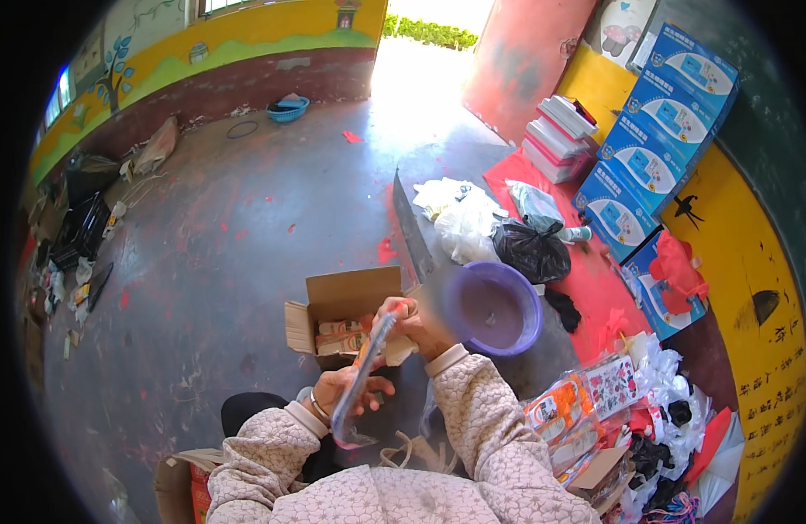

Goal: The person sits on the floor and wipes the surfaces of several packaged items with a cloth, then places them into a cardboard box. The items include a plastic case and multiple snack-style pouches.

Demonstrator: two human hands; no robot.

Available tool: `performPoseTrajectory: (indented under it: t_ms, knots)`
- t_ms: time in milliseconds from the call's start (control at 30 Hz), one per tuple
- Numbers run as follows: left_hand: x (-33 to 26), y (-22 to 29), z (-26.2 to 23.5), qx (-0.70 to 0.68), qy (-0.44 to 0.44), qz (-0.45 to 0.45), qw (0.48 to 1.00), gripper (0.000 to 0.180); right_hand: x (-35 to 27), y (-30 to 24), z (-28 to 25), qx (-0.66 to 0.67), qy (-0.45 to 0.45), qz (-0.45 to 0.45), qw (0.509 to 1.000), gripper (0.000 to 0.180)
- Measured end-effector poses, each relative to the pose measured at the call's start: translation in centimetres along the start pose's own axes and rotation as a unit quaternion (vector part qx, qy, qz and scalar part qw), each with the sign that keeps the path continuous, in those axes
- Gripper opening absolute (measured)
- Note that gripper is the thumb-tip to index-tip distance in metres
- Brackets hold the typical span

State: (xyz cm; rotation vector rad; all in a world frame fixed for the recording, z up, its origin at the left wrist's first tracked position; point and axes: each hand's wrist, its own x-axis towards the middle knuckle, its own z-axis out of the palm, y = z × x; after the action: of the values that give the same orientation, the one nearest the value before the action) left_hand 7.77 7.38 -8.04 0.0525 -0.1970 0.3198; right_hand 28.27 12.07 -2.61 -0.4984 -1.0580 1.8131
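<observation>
Pinched in my right hand (413, 325) is the upper end of a long, clear plastic package (361, 382) with some orange on it. My left hand (340, 391), with a bracelet at the wrist, is around its lower part; a few fingertips show past its right side. The package stands tilted, nearly edge-on, so its contents cannot be made out. Just beyond my hands sits an open cardboard box (355, 286) with its flaps out. Inside lie several orange-and-white packets (337, 330), partly hidden by the package and my right hand.
Right of the box stands a purple basin (536, 319). Behind it lie white plastic bags (466, 229) and a black bag (532, 249). Blue boxes (656, 140) are stacked along the right wall. Orange packages (556, 410) lie piled near my right arm. Another carton (172, 485) is at lower left.
</observation>
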Motion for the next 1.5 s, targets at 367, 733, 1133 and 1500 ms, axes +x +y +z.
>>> performPoseTrajectory:
  t_ms: [367, 733, 1133, 1500]
  knots:
    - [0.0, 1.5, 1.6, 0.109, 0.093, 0.099, 0.985, 0.081, -0.5, -0.2, -2.6, -0.018, 0.274, 0.084, 0.958, 0.008]
    - [0.8, 0.8, 2.0, 0.273, 0.195, 0.066, 0.94, 0.096, -0.1, -1.1, -5.5, -0.078, 0.442, 0.002, 0.893, 0.008]
    - [0.7, 0.7, 1.1, 0.357, 0.241, 0.028, 0.902, 0.082, 1.3, 3.7, 0.1, -0.727, 0.165, -0.278, 0.606, 0.02]
    - [1.1, 4.1, -0.3, 0.296, 0.3, 0.278, 0.863, 0.059, -0.4, -0.3, -3.6, -0.107, 0.442, -0.123, 0.882, 0.015]
